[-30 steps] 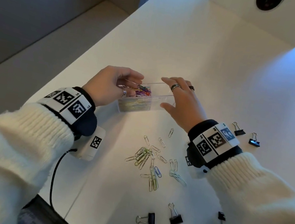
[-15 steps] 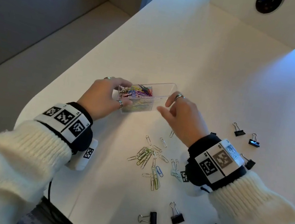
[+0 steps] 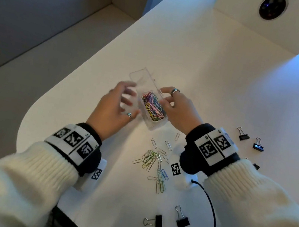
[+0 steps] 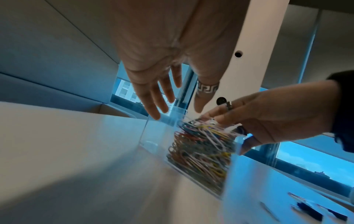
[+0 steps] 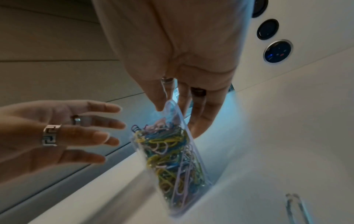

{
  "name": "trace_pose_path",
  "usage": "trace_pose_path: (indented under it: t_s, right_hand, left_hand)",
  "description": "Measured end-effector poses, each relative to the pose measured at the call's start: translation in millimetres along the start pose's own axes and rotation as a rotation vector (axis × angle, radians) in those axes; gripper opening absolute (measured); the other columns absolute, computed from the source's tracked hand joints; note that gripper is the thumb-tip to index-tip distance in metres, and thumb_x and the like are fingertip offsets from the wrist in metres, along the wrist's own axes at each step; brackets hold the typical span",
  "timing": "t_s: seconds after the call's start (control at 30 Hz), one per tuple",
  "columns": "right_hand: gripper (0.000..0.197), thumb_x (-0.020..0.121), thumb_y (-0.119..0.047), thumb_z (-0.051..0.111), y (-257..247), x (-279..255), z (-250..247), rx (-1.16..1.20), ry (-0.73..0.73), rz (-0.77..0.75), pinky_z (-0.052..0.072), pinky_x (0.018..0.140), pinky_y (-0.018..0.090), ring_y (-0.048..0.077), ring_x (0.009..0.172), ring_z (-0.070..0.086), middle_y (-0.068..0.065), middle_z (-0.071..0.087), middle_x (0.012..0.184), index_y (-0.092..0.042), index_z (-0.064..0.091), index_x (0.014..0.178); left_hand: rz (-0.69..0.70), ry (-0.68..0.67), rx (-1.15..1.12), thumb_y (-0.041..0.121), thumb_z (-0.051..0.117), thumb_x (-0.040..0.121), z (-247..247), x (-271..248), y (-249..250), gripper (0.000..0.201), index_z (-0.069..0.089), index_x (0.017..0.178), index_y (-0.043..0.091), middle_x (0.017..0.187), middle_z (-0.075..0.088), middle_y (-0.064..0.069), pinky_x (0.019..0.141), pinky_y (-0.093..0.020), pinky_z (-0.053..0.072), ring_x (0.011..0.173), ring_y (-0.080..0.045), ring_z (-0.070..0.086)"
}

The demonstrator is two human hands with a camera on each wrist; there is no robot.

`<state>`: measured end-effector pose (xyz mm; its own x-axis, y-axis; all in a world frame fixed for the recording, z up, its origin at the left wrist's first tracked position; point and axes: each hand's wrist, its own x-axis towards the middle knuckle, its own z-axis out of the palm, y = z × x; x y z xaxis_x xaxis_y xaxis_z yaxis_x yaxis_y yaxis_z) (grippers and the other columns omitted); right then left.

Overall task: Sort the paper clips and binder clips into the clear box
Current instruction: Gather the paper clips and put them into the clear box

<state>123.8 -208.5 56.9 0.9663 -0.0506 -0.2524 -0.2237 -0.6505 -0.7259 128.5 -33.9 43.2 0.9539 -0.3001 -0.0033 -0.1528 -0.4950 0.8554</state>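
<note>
The clear box (image 3: 143,78) lies lengthwise on the white table (image 3: 210,74), its near half filled with colored paper clips (image 3: 153,106). My right hand (image 3: 167,98) pinches the box's right wall between thumb and fingers, as the right wrist view shows (image 5: 178,115). My left hand (image 3: 126,105) hovers just left of the box, fingers straight and spread, holding nothing; the left wrist view (image 4: 168,103) shows the same. Loose paper clips (image 3: 156,162) lie scattered in front of the box. Black binder clips lie near the front edge (image 3: 156,221) and at the right (image 3: 244,135).
A grey cushioned bench (image 3: 31,24) runs along the table's rounded left edge. A white panel with a round dark device (image 3: 271,7) stands at the back. A black cable (image 3: 210,208) trails from my right wrist over the table, near the front binder clips.
The box has turned from crosswise to pointing away from me. My left hand has let go of it and spread its fingers. My right hand keeps hold of the right side.
</note>
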Motion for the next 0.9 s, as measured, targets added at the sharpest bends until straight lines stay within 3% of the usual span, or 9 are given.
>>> trace_pose_path:
  t_s: [0.07,0.13,0.2,0.3,0.37,0.43,0.57,0.73,0.9]
  right_hand:
    - [0.031,0.097,-0.017,0.039,-0.3,6.4,-3.0,-0.072,-0.057,-0.029,0.039,0.053,0.007,0.012,0.081,0.057,0.002,0.065,0.113,-0.023,0.05,0.126]
    - [0.031,0.098,-0.018,0.039,-1.0,9.8,-5.4,-0.124,-0.053,-0.069,0.038,0.06,0.014,0.01,0.085,0.054,0.001,0.063,0.114,-0.024,0.053,0.124]
    - [0.027,0.096,-0.016,0.041,-2.9,4.7,-7.0,-0.134,0.111,-0.168,0.038,0.073,0.016,0.008,0.086,0.051,0.001,0.064,0.112,-0.018,0.06,0.116]
    - [0.019,0.093,-0.017,0.049,-2.9,-15.2,-3.1,-0.279,0.359,-0.367,0.041,0.084,0.026,0.015,0.085,0.054,0.0,0.067,0.103,-0.011,0.066,0.098]
    - [0.024,0.091,-0.025,0.052,2.5,-27.7,3.5,-0.517,0.293,-0.391,0.044,0.084,0.037,0.023,0.096,0.056,0.001,0.066,0.107,-0.014,0.064,0.108]
    - [0.035,0.089,-0.03,0.056,12.9,-33.4,8.5,-0.69,0.185,-0.352,0.042,0.083,0.041,0.028,0.105,0.052,0.0,0.061,0.116,-0.018,0.058,0.121]
    - [0.033,0.08,-0.019,0.068,26.6,-31.4,8.0,-0.744,0.297,-0.435,0.046,0.073,0.038,0.028,0.093,0.057,-0.003,0.064,0.108,-0.02,0.064,0.113]
    - [0.03,0.076,-0.012,0.072,31.8,-23.7,13.8,-0.708,0.362,-0.525,0.04,0.075,0.035,0.025,0.091,0.057,-0.005,0.067,0.1,-0.02,0.068,0.105]
    - [0.025,0.077,-0.011,0.07,35.3,-11.9,23.6,-0.706,0.361,-0.491,0.029,0.076,0.031,0.019,0.092,0.038,-0.005,0.067,0.095,-0.02,0.069,0.101]
  left_hand:
    - [0.043,0.041,0.142,0.009,0.073,0.072,-11.3,17.0,-5.0,0.074,0.034,0.134,0.019,0.127,0.046,-0.004,0.094,-0.034,0.043,0.109,-0.017,0.048]
    - [0.076,-0.029,0.323,0.015,0.078,0.068,-20.5,36.4,-7.1,0.091,0.024,0.141,0.021,0.144,0.032,-0.004,0.108,-0.037,0.026,0.129,-0.021,0.032]
    - [0.076,-0.173,0.482,0.025,0.081,0.064,-24.3,54.6,-7.2,0.103,0.017,0.144,0.028,0.153,0.018,0.001,0.112,-0.047,0.019,0.139,-0.024,0.017]
    - [0.095,-0.357,0.535,0.022,0.081,0.064,-22.4,69.9,-7.9,0.09,0.032,0.138,0.033,0.144,0.038,0.001,0.109,-0.047,0.028,0.132,-0.025,0.03]
    - [0.113,-0.359,0.498,0.017,0.08,0.065,-21.1,70.2,-9.1,0.076,0.045,0.131,0.028,0.125,0.054,0.0,0.103,-0.038,0.032,0.118,-0.024,0.04]
    - [0.105,-0.31,0.453,0.017,0.08,0.065,-21.4,66.4,-10.9,0.07,0.049,0.128,0.025,0.115,0.058,0.0,0.096,-0.031,0.032,0.109,-0.023,0.041]
    - [0.09,-0.257,0.405,0.019,0.081,0.064,-19.9,60.5,-11.2,0.07,0.05,0.126,0.023,0.111,0.058,-0.001,0.088,-0.028,0.03,0.099,-0.016,0.036]
    - [0.04,-0.225,0.405,0.02,0.081,0.065,-17.5,56.0,-9.2,0.071,0.048,0.129,0.024,0.112,0.057,-0.001,0.087,-0.028,0.031,0.105,-0.023,0.04]
    - [0.007,-0.198,0.385,0.018,0.08,0.066,-15.7,52.1,-9.2,0.07,0.049,0.127,0.025,0.111,0.058,-0.001,0.088,-0.031,0.033,0.106,-0.026,0.042]
